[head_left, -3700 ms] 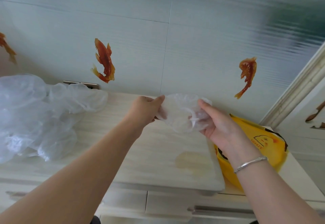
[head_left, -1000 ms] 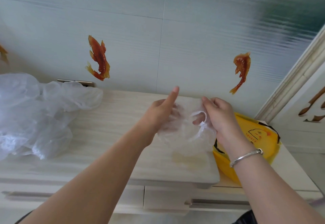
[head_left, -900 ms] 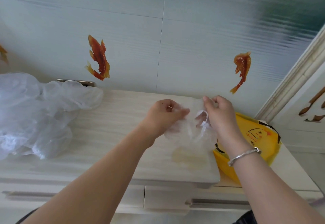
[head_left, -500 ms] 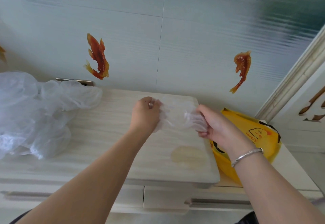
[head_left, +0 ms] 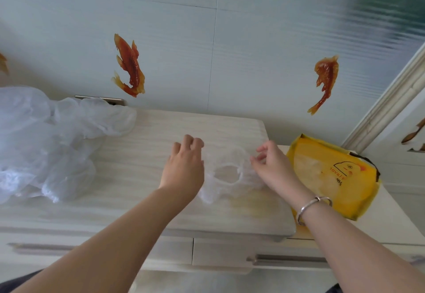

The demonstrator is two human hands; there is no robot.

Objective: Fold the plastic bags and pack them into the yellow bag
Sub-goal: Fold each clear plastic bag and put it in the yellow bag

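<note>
A clear plastic bag (head_left: 226,188) lies stretched flat on the pale wooden cabinet top (head_left: 147,154), its handle loop showing as an oval hole. My left hand (head_left: 184,166) holds the bag's left edge with curled fingers. My right hand (head_left: 271,166), with a silver bracelet on the wrist, pinches the bag's right edge between thumb and forefinger. The yellow bag (head_left: 345,184) with a duck print lies to the right on a lower surface, with its mouth open towards me and clear plastic visible inside. A heap of crumpled clear plastic bags (head_left: 46,141) fills the cabinet's left side.
A tiled wall with orange fish stickers (head_left: 130,65) rises just behind the cabinet. Drawers with a metal handle (head_left: 287,259) run along the cabinet front. A white door frame (head_left: 391,99) stands at the right. A yellowish stain (head_left: 253,207) marks the top near its front edge.
The bag was bunched in the air between both hands; it is now lowered and pulled out flat on the cabinet top. My hands have moved apart to its two sides.
</note>
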